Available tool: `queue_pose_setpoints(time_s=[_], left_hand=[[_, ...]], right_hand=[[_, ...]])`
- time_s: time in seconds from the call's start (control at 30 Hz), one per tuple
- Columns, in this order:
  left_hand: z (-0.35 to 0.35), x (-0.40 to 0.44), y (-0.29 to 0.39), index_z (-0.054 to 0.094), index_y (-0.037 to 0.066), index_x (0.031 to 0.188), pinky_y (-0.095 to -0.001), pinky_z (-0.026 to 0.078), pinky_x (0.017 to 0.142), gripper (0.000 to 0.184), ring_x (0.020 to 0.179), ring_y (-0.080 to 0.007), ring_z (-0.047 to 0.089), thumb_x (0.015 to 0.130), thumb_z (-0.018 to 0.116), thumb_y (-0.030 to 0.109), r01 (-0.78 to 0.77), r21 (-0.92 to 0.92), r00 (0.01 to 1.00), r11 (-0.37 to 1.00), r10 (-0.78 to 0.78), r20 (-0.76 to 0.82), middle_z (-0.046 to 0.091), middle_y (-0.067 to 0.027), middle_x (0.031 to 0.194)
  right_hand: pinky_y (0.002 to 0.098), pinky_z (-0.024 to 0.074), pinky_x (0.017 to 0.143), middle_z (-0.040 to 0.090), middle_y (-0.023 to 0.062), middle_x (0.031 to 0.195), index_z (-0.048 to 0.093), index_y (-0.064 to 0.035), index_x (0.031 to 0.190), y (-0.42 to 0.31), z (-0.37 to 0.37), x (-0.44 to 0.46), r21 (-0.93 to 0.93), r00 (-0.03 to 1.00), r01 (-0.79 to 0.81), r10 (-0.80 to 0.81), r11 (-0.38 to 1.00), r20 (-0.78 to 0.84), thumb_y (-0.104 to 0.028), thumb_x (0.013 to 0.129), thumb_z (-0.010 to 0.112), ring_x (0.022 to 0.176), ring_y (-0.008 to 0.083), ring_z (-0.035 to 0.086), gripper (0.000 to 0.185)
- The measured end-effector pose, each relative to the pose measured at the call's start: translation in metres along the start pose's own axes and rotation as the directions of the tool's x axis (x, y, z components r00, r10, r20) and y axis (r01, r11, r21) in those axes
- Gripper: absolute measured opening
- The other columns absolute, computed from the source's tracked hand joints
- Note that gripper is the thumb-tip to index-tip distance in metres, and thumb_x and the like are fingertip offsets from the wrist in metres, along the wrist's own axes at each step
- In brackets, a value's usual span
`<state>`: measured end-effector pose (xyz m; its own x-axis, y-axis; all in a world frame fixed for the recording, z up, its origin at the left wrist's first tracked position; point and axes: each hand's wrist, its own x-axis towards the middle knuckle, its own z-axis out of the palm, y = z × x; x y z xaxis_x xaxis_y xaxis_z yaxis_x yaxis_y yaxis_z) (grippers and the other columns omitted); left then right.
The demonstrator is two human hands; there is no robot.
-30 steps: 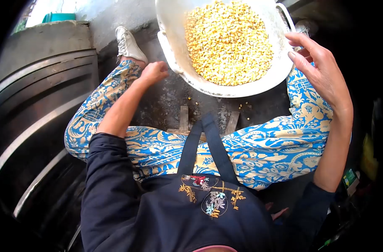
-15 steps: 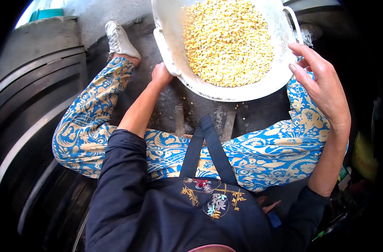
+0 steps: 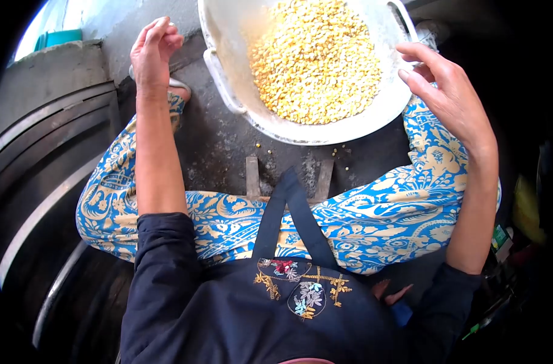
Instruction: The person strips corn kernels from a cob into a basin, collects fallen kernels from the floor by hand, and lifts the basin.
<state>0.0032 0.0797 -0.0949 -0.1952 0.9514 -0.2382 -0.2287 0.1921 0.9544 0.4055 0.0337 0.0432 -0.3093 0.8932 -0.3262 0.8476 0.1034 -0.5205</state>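
A white two-handled tub (image 3: 325,137) holds a heap of yellow corn kernels (image 3: 316,67). My left hand (image 3: 154,57) is raised to the left of the tub, apart from it. Its fingers are curled together, and whatever they may hold is too small to make out. At the tub's right rim is my right hand (image 3: 449,91), with thumb and forefinger spread apart. Those fingertips overlap the rim in view; whether they touch it I cannot tell. No object shows between them.
A few loose kernels (image 3: 334,151) lie on the dark floor (image 3: 222,145) before the tub. Curved dark slats (image 3: 52,130) stand at the left, below a concrete ledge (image 3: 52,67) with a green container (image 3: 58,39). My patterned trouser legs (image 3: 434,158) flank the tub.
My left hand has left the tub's left side and risen up and leftward. The tub appears slightly further left in view. My right hand keeps its spread pose by the rim.
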Motion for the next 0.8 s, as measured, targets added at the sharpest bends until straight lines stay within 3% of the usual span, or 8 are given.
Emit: queue_pose_setpoints(time_s=[0.13, 0.27, 0.4, 0.5, 0.63, 0.7, 0.77, 0.8], left_hand=[[0.017, -0.016, -0.024, 0.057, 0.005, 0.109, -0.0246, 0.043, 0.074, 0.051, 0.089, -0.0113, 0.055, 0.076, 0.070, 0.041, 0.102, 0.379, 0.956, 0.920, 0.014, -0.292, 0.061, -0.0038, 0.099], [0.032, -0.055, -0.069, 0.036, -0.004, 0.126, -0.0337, 0.041, 0.091, 0.083, 0.105, -0.0233, 0.051, 0.068, 0.076, 0.040, 0.301, 0.352, 0.949, 0.886, -0.243, -0.198, 0.050, -0.0174, 0.115], [0.041, -0.084, -0.096, 0.052, -0.005, 0.109, -0.0317, 0.045, 0.077, 0.047, 0.088, -0.0212, 0.058, 0.070, 0.067, 0.017, 0.434, 0.199, 0.900, 0.879, -0.416, -0.129, 0.061, -0.0130, 0.097], [0.051, -0.087, -0.087, 0.056, -0.005, 0.103, -0.0316, 0.045, 0.075, 0.038, 0.083, -0.0212, 0.058, 0.070, 0.064, 0.012, 0.460, 0.153, 0.855, 0.875, -0.389, -0.344, 0.062, -0.0123, 0.093], [0.051, -0.072, -0.085, 0.055, -0.006, 0.102, -0.0319, 0.046, 0.075, 0.037, 0.080, -0.0208, 0.058, 0.069, 0.062, 0.008, 0.474, 0.062, 0.843, 0.878, -0.432, -0.321, 0.062, -0.0124, 0.092], [0.046, -0.059, -0.073, 0.055, -0.006, 0.101, -0.0321, 0.047, 0.074, 0.036, 0.079, -0.0209, 0.059, 0.068, 0.062, 0.007, 0.454, 0.076, 0.859, 0.888, -0.413, -0.301, 0.061, -0.0126, 0.090], [0.023, -0.031, -0.057, 0.055, -0.003, 0.098, -0.0317, 0.049, 0.069, 0.031, 0.073, -0.0203, 0.060, 0.069, 0.063, 0.006, 0.413, 0.078, 0.883, 0.907, -0.378, -0.279, 0.061, -0.0113, 0.085], [0.015, -0.018, -0.048, 0.056, -0.001, 0.096, -0.0311, 0.052, 0.065, 0.027, 0.069, -0.0195, 0.060, 0.070, 0.064, 0.006, 0.393, 0.062, 0.892, 0.917, -0.364, -0.267, 0.061, -0.0099, 0.082]], right_hand=[[0.0346, 0.0475, 0.084, 0.061, 0.0183, 0.106, 0.053, -0.0069, 0.120, 0.045, 0.002, 0.017, -0.118, 0.959, -0.236, 0.211, 0.965, -0.190, -0.032, 0.085, 0.053, 0.096, 0.0253, 0.062, 0.044], [0.0329, 0.0471, 0.086, 0.059, 0.0200, 0.111, 0.052, -0.0031, 0.121, 0.123, 0.014, 0.043, -0.082, 0.874, -0.486, 0.482, 0.870, -0.069, -0.034, 0.078, 0.055, 0.102, 0.0270, 0.060, 0.053], [0.0366, 0.0475, 0.080, 0.062, 0.0205, 0.103, 0.052, 0.0014, 0.116, 0.121, 0.042, 0.065, 0.181, 0.789, -0.607, 0.559, 0.774, 0.257, -0.027, 0.077, 0.054, 0.092, 0.0285, 0.062, 0.048], [0.0380, 0.0458, 0.084, 0.063, 0.0212, 0.100, 0.055, -0.0001, 0.111, 0.156, 0.071, 0.071, 0.137, 0.805, -0.574, 0.587, 0.808, -0.091, -0.019, 0.078, 0.051, 0.094, 0.0326, 0.062, 0.038], [0.0390, 0.0447, 0.086, 0.063, 0.0226, 0.100, 0.055, 0.0011, 0.109, 0.143, 0.071, 0.064, 0.153, 0.834, -0.524, 0.541, 0.838, -0.108, -0.020, 0.076, 0.051, 0.096, 0.0332, 0.061, 0.040], [0.0371, 0.0478, 0.079, 0.064, 0.0210, 0.094, 0.056, 0.0012, 0.107, 0.154, 0.085, 0.065, 0.188, 0.843, -0.501, 0.525, 0.845, -0.117, -0.021, 0.075, 0.052, 0.085, 0.0308, 0.064, 0.039], [0.0308, 0.0496, 0.052, 0.064, 0.0151, 0.078, 0.056, 0.0052, 0.103, 0.121, 0.080, 0.077, 0.372, 0.868, -0.409, 0.481, 0.833, -0.123, -0.020, 0.075, 0.055, 0.059, 0.0187, 0.061, 0.038], [0.0242, 0.0477, 0.053, 0.060, 0.0070, 0.084, 0.053, 0.0012, 0.109, 0.105, 0.080, 0.083, 0.403, 0.872, -0.402, 0.478, 0.822, -0.105, -0.021, 0.082, 0.054, 0.068, 0.0126, 0.059, 0.035]])
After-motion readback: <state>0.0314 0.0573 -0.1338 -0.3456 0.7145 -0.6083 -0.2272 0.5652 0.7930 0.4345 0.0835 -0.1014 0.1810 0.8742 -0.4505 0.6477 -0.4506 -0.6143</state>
